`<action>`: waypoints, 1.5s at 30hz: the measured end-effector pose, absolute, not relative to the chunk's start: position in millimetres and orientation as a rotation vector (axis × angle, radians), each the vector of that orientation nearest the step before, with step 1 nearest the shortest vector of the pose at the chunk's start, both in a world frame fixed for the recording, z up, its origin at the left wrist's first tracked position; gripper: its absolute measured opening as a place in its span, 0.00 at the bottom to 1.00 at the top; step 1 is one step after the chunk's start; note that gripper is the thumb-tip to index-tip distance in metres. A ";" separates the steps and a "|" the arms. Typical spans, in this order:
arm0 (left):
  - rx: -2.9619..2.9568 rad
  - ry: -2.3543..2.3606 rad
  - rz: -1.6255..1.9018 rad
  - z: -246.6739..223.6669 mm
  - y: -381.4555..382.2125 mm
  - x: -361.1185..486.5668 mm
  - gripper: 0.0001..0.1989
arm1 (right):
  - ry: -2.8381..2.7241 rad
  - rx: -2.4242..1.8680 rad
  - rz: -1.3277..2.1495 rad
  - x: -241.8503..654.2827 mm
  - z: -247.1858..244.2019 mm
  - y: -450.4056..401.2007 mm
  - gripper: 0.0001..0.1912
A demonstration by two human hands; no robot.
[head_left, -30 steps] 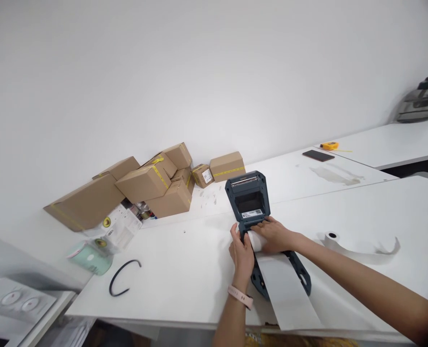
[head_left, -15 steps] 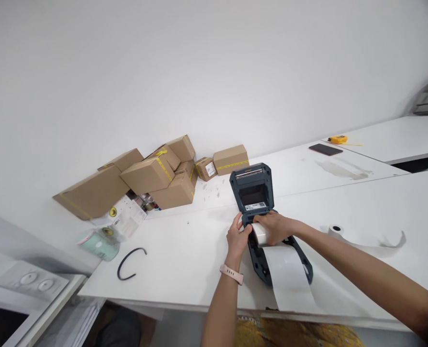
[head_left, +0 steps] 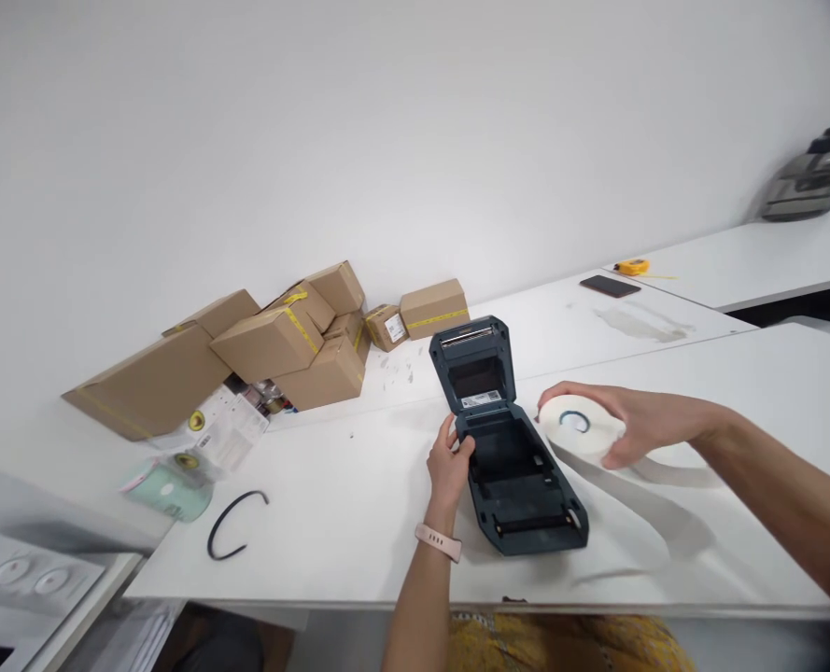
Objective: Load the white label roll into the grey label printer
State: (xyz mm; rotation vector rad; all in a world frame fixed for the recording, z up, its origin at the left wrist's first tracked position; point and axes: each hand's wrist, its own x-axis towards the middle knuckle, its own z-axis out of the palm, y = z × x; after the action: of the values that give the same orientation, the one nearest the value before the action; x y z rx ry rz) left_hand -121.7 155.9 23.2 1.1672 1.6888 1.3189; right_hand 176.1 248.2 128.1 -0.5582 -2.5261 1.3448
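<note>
A dark blue-grey label printer (head_left: 523, 495) stands on the white table with its lid (head_left: 471, 364) swung up and its inner bay bare. My left hand (head_left: 449, 471) grips the printer's left edge near the hinge, thumb on the rim. Just right of the printer, my right hand (head_left: 639, 425) is closed around a white label roll (head_left: 555, 431), whose round side and bluish core face up. Loose label strip hangs from the roll and curves over the table. The second, smaller roll seen before is hidden behind my right hand, apart from some of its paper strip.
Cardboard boxes (head_left: 267, 345) are piled by the wall, with two smaller ones beside them. A phone (head_left: 611, 286) and yellow tape measure (head_left: 631, 268) lie at the back right. A black curved band (head_left: 229, 523) and a mint-green container (head_left: 173, 490) are at the left.
The label roll has come out of the printer bay and moved right in my right hand, its strip trailing along. My left hand stays at the printer's edge. The view has shifted slightly right.
</note>
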 end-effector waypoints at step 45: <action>1.147 1.754 1.333 23.5 155.3 -114.6 0.28 | -2.572 -1.013 1.171 243.1 99.5 255.4 0.18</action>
State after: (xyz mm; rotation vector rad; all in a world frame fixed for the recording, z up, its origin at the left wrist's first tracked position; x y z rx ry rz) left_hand -114.6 155.3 23.5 1.1474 1.7538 1.3328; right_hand 243.1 255.4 99.5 -1.0128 -2.5720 1.1706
